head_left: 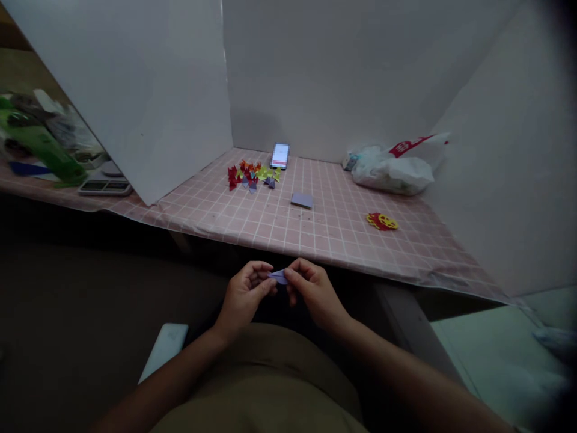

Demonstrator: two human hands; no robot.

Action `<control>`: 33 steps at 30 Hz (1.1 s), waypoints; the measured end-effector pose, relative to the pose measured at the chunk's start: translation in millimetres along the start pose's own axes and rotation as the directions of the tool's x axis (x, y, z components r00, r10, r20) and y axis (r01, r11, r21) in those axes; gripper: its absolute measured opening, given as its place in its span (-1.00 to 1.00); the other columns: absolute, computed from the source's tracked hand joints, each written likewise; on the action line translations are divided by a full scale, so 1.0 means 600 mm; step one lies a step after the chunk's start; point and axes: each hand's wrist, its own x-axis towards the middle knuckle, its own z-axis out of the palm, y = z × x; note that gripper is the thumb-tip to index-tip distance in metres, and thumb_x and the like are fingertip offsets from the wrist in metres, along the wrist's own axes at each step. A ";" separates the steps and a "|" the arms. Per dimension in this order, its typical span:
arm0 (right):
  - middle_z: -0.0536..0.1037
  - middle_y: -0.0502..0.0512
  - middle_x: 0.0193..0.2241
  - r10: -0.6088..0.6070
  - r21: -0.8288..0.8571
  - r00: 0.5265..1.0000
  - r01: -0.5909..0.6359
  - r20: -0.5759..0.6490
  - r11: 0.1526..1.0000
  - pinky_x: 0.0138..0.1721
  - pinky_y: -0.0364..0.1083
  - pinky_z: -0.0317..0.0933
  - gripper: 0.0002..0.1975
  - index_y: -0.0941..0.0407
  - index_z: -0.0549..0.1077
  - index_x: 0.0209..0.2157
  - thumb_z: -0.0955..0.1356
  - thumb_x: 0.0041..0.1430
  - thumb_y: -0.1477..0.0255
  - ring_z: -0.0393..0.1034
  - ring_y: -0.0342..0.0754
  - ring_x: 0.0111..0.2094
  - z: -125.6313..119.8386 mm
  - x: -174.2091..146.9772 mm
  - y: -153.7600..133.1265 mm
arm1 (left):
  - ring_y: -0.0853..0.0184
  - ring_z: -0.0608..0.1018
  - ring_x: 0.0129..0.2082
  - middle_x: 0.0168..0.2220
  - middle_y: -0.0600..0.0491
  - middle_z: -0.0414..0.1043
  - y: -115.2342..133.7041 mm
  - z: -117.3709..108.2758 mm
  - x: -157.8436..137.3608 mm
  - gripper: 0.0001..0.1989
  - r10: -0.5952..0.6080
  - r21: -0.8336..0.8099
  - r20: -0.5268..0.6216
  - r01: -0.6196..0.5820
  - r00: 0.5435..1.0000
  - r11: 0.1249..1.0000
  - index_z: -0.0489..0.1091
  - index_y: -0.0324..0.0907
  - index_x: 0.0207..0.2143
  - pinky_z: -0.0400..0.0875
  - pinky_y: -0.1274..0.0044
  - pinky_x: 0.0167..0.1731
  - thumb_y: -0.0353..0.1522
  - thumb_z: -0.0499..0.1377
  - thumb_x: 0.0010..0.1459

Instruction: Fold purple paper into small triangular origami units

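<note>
A small piece of folded purple paper point(279, 276) is held above my lap, just in front of the table edge. My left hand point(247, 294) pinches its left end between thumb and fingers. At its right end, the thumb and forefinger of my right hand point(313, 290) close on the paper. On the table beyond lies a stack of purple paper squares point(302, 200). Behind it to the left is a cluster of small folded paper pieces point(252, 174) in red, orange, yellow and purple.
A lit phone point(280, 156) leans at the back of the checkered table point(333, 240). Red and yellow cut-out shapes point(381, 221) lie to the right, below a white plastic bag point(392, 171). White panels surround the table. Outside the left panel are a scale point(106, 185) and a green bottle point(42, 141).
</note>
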 end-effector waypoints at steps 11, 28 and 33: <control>0.37 -0.11 -0.59 0.003 -0.048 0.996 0.002 0.094 0.999 -0.63 -0.21 0.10 -0.76 0.12 0.34 -0.40 0.38 0.16 0.24 0.22 -0.23 -0.66 0.004 -0.003 -0.001 | 0.41 0.49 -0.51 -0.48 0.10 0.48 0.003 -0.006 0.002 -0.82 -0.037 0.057 0.026 0.035 0.999 0.998 0.45 -0.22 -0.38 0.41 0.55 -0.41 -0.27 0.27 0.10; 0.38 -0.08 -0.63 0.077 0.071 0.986 -0.089 0.149 0.993 -0.56 -0.18 0.17 -0.79 0.14 0.41 -0.52 0.44 0.02 0.32 0.25 -0.20 -0.61 0.001 0.003 -0.002 | 0.45 0.40 -0.58 -0.56 0.15 0.40 0.009 -0.015 0.006 -0.81 -0.136 0.117 0.133 0.121 0.982 0.986 0.45 -0.22 -0.42 0.34 0.58 -0.50 -0.27 0.29 0.07; 0.38 -0.08 -0.63 0.069 0.025 0.989 -0.073 0.130 0.997 -0.55 -0.18 0.16 -0.82 0.14 0.40 -0.53 0.42 0.02 0.36 0.26 -0.21 -0.60 0.001 0.003 0.000 | 0.45 0.40 -0.58 -0.56 0.15 0.40 0.009 -0.014 0.008 -0.81 -0.140 0.118 0.128 0.125 0.982 0.985 0.45 -0.22 -0.43 0.33 0.58 -0.51 -0.26 0.28 0.05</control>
